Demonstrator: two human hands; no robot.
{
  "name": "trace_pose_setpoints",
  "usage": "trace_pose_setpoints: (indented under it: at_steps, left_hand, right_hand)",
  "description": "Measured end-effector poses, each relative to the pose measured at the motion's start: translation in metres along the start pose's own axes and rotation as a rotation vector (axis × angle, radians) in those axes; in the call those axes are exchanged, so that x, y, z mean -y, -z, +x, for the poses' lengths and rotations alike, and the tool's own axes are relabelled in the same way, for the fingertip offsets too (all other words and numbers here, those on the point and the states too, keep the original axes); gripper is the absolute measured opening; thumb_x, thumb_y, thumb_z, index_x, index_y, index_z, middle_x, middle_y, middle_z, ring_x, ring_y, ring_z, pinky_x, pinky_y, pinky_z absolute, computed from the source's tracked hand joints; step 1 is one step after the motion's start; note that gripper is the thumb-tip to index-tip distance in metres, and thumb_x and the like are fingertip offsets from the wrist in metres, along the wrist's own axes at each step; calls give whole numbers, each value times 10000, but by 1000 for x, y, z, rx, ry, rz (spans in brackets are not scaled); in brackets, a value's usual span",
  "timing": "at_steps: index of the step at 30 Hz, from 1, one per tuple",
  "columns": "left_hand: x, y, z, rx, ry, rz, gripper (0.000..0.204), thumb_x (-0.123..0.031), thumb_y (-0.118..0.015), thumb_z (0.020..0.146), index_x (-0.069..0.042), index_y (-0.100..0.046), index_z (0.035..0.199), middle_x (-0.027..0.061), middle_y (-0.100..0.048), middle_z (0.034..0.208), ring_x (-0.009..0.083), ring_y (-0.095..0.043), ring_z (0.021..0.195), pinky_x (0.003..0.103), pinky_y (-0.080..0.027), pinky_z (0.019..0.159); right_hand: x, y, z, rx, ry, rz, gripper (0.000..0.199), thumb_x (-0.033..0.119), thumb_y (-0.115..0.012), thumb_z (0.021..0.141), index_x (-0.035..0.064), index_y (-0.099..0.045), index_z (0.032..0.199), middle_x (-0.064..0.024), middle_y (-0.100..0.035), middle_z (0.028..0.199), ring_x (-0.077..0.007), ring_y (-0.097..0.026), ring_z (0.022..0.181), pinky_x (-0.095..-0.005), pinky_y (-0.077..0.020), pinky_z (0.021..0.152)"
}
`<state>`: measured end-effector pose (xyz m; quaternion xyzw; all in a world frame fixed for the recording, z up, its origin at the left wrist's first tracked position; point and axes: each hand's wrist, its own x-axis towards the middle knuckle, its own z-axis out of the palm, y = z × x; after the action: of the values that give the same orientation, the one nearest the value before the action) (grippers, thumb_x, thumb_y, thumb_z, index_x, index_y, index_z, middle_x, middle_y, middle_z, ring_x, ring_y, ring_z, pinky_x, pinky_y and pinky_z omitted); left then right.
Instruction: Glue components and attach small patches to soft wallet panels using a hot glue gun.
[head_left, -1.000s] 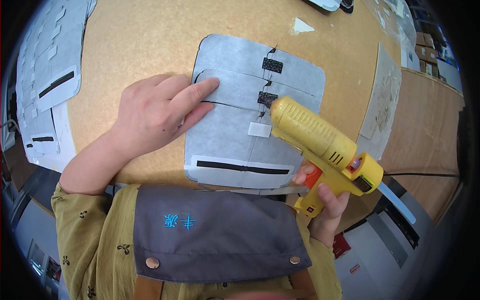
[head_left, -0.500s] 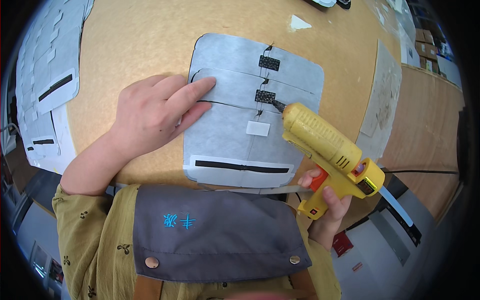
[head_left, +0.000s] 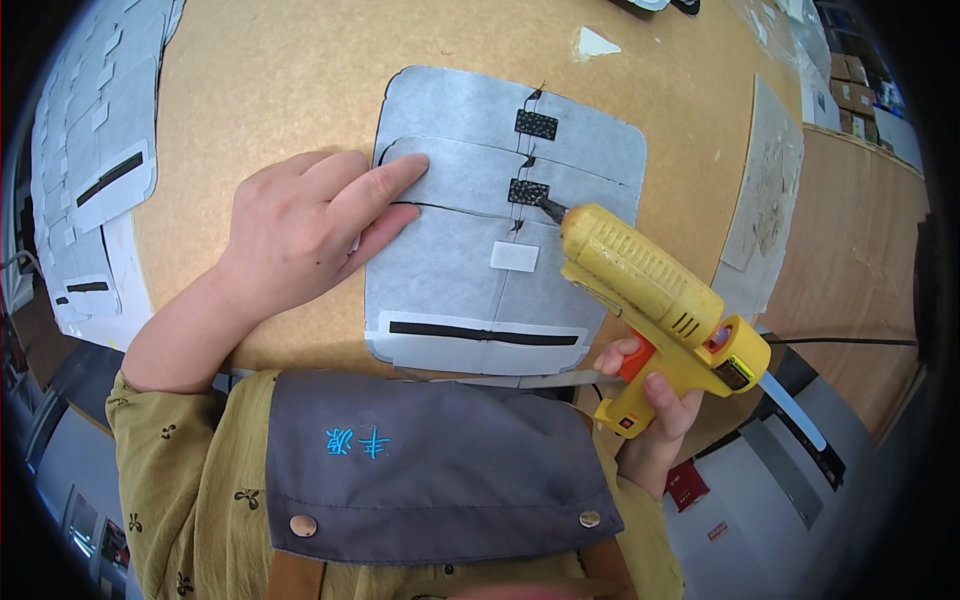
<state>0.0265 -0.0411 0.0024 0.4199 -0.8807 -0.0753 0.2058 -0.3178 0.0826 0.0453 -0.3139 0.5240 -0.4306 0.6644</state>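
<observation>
Head view: a pale grey, layered fabric-like panel lies on the tan wooden surface, the black nozzle of a yellow plastic glue gun at the lower right corner of a speckled black rectangular patch. A drifting nozzle or too hard a squeeze could smear glue past the patch; slack pressure from the left hand could let the panel slide. The right hand grips the glue gun, a finger at its orange trigger; the left rests on the panel, thumb and forefinger slightly apart, any pinch unclear.
</observation>
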Motion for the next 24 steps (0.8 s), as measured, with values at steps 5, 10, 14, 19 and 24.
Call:
trace_pose_setpoints:
  at_steps: [5,10,14,19,24]
  left_hand:
    - [0,0,-1,0,2,-1,316,-236,-784,799,-162,-691,1092,-17,-500,675,149,-545,563,303,-427,476]
    - [0,-1,-1,-1,-1,-6,320,-230,-785,792,-157,-692,1089,-14,-498,675,154,-544,564,308,-427,476]
    - [1,0,-1,0,-8,-10,316,-226,-783,792,-157,-693,1087,-14,-500,677,155,-546,566,308,-427,476]
    - [1,-1,-1,-10,-3,-15,316,-225,-780,797,-160,-691,1093,-14,-502,675,158,-546,565,308,-425,476]
    - [1,-2,-2,-14,-1,-9,313,-229,-781,797,-163,-689,1089,-14,-501,676,157,-547,566,308,-424,476]
  right_hand:
    - [4,-12,8,-11,-3,-24,599,73,-612,866,-92,-394,1399,-234,-639,1051,-286,-649,975,-393,-521,889]
    - [2,-7,12,35,-5,-54,592,62,-613,864,-85,-399,1397,-229,-639,1057,-284,-648,982,-393,-523,892]
    - [1,-4,11,35,0,-29,584,52,-609,868,-78,-400,1398,-225,-637,1068,-285,-649,988,-395,-528,889]
    - [2,-9,10,34,-4,-30,583,50,-611,872,-77,-398,1399,-229,-633,1077,-284,-648,994,-394,-528,889]
    - [1,-6,7,83,-13,-31,588,49,-616,870,-77,-396,1401,-229,-634,1072,-285,-647,992,-392,-526,890]
